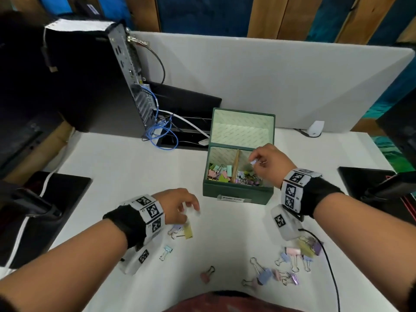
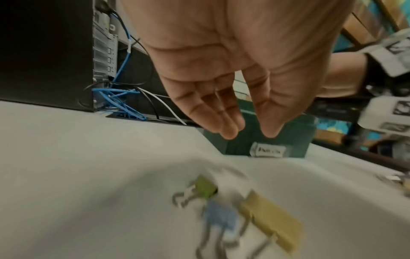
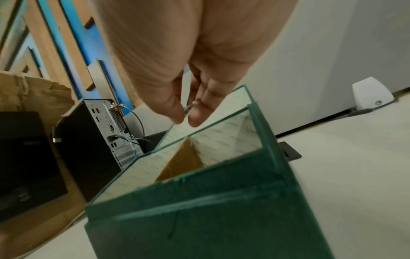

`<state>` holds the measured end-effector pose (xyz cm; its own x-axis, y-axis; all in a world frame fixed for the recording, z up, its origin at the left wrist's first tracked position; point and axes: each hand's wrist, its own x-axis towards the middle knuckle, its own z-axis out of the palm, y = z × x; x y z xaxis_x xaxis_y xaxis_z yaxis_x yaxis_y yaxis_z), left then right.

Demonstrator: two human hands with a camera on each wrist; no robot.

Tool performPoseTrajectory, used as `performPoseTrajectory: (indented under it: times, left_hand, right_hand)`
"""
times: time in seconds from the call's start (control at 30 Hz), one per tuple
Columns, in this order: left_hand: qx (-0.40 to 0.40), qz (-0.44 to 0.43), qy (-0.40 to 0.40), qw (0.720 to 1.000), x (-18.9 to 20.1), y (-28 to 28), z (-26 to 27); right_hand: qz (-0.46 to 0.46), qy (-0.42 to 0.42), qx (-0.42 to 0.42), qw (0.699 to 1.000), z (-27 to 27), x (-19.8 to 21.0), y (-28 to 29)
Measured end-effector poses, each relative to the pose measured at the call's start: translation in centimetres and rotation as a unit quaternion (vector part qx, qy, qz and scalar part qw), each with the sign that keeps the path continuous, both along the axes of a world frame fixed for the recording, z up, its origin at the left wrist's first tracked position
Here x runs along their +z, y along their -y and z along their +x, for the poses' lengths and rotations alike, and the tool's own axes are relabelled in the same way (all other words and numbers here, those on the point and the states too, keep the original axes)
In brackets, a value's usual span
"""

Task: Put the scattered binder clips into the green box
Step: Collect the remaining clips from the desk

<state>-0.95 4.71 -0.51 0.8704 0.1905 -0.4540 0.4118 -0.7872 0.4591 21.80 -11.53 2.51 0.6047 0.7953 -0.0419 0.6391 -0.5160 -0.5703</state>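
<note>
The green box stands open on the white desk, its front compartment holding several pastel binder clips. My right hand hovers over that compartment and pinches a small binder clip by its wire handles. My left hand hangs empty, fingers straight and pointing down, just above a yellow clip, a blue clip and a green clip. More clips lie scattered at the near right.
A computer tower with blue cables stands at the back left beside a cable slot. A grey partition closes the far side. Black pads lie at both sides. A black wire crosses the near right.
</note>
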Motion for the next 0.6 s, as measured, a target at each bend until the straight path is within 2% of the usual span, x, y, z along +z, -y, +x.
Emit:
performPoseTrajectory:
  times: [0.2, 0.33, 0.47, 0.6]
  left_hand:
    - [-0.056, 0.072, -0.07, 0.993, -2.6, 2.1, -0.9]
    - [-0.081, 0.101, -0.091, 0.987, -3.7, 2.9, -0.8]
    - [-0.062, 0.096, -0.059, 0.992, -3.8, 3.0, -0.6]
    - [0.052, 0.045, 0.043, 0.997, -2.4, 2.6, -0.1]
  right_hand:
    - [-0.027, 0.01, 0.048, 0.998, -1.8, -0.8, 0.1]
    - [-0.041, 0.025, 0.129, 0.99, -3.9, -1.1, 0.8]
    - [-0.1, 0.043, 0.241, 0.964, -6.6, -1.3, 1.9]
    - [-0.203, 0.016, 0.336, 0.92, -9.7, -1.5, 2.2]
